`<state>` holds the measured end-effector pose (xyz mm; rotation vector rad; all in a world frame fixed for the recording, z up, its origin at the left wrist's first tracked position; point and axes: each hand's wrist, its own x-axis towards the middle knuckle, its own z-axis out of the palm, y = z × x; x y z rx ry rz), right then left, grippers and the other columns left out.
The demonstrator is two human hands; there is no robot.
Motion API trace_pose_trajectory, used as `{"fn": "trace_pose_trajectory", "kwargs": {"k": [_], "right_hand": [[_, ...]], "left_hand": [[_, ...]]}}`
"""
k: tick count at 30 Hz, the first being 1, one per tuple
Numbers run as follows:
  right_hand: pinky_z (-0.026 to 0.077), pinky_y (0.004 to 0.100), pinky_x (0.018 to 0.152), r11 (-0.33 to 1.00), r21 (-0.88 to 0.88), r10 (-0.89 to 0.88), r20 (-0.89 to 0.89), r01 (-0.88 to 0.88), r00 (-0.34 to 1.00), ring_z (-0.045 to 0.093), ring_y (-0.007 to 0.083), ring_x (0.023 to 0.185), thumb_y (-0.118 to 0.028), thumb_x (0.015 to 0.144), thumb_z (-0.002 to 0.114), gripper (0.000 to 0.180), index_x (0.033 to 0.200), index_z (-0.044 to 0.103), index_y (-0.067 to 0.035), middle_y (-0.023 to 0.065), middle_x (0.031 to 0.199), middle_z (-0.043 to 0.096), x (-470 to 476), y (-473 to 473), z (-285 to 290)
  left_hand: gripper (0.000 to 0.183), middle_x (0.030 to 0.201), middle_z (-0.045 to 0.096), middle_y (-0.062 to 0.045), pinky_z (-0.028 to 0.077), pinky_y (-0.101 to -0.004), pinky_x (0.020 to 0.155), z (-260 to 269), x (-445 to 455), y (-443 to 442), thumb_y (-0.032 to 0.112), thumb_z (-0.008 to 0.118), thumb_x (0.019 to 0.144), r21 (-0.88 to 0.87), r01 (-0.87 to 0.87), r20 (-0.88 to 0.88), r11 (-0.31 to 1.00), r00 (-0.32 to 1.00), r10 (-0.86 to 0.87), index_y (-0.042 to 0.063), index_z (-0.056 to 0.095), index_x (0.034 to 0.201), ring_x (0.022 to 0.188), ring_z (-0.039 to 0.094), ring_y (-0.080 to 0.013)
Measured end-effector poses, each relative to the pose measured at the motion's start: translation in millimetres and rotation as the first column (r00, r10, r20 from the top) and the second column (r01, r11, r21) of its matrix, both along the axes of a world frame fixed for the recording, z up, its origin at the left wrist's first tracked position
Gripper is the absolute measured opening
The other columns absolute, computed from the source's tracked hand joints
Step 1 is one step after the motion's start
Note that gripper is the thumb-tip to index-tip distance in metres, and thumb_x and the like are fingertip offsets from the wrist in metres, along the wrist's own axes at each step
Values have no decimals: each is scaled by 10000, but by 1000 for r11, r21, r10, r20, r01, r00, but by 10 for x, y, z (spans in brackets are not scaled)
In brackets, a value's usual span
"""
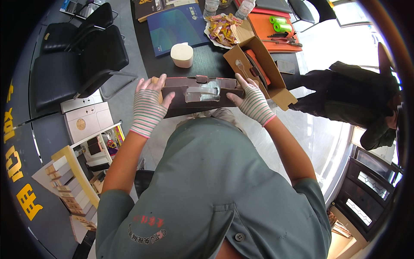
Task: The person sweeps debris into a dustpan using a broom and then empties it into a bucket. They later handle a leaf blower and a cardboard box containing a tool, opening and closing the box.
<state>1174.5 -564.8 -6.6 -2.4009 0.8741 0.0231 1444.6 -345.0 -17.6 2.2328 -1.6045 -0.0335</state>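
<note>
Before me, at the near edge of a black table (207, 61), is a dark brown case or box (176, 97) with a pale carry handle (202, 90) and silvery tape on its face. My left hand (149, 105), in a striped fingerless glove, grips its left end, thumb on the near face. My right hand (252, 98), gloved alike, holds the right end, thumb also in front. An opened cardboard box (275, 69) stands just beyond my right hand, with an orange and dark item inside. A white lidded container (182, 55) stands behind the case.
A blue folder (176, 29), a plate of wrapped snacks (223, 30), water bottles (245, 8), green rolls (281, 27), hand tools (284, 40) and a phone (285, 67) lie farther back. Black chairs (103, 58) stand left. A person in dark clothes (349, 94) is at right.
</note>
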Motion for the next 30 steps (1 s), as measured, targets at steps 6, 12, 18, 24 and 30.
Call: {"fn": "trace_pose_trajectory", "kwargs": {"k": [6, 12, 18, 24, 30], "right_hand": [[434, 447, 1065, 969, -145, -207, -14, 202, 978, 603, 397, 1124, -423, 805, 789, 887, 1499, 423, -10, 236, 1115, 673, 171, 92, -217], [387, 475, 1093, 959, -231, -148, 76, 162, 986, 570, 378, 1178, -309, 757, 818, 830, 1443, 475, 9, 205, 1223, 635, 162, 204, -271], [342, 514, 1138, 913, -401, 4, 201, 79, 980, 495, 370, 1269, -242, 734, 813, 738, 1389, 541, -39, 183, 1374, 534, 138, 278, -372], [263, 546, 1184, 914, -397, -25, 162, 89, 986, 442, 362, 1334, -330, 706, 842, 775, 1375, 558, -60, 159, 1395, 528, 94, 324, -333], [198, 564, 1202, 868, -459, -127, 160, 188, 979, 372, 365, 1410, -434, 652, 878, 959, 1444, 485, -63, 155, 1457, 476, -98, 333, -254]], "left_hand": [[785, 1261, 651, -174, 271, -558, 1185, -75, -106, -126, 349, 761, 818, 85, -57, 76, 995, 996, 51, 118, 456, 1504, 1340, 458, -372], [833, 1358, 596, -143, 292, -536, 1184, -159, -85, -164, 347, 806, 777, 117, -82, 116, 990, 991, 69, 117, 461, 1499, 1353, 461, -357], [977, 1526, 419, -189, 361, -468, 1168, -83, -143, -126, 247, 862, 720, 112, -122, -133, 986, 982, 137, 89, 362, 1545, 1353, 460, -381], [944, 1525, 409, -223, 374, -465, 1166, -202, -288, -57, 208, 824, 747, -107, -6, -459, 994, 887, -44, 36, 343, 1540, 1346, 452, -421], [842, 1557, 382, -214, 310, -525, 1175, -474, -314, -67, 341, 769, 784, 48, 131, -33, 990, 991, -129, 45, 435, 1498, 1402, 373, -434]]}}
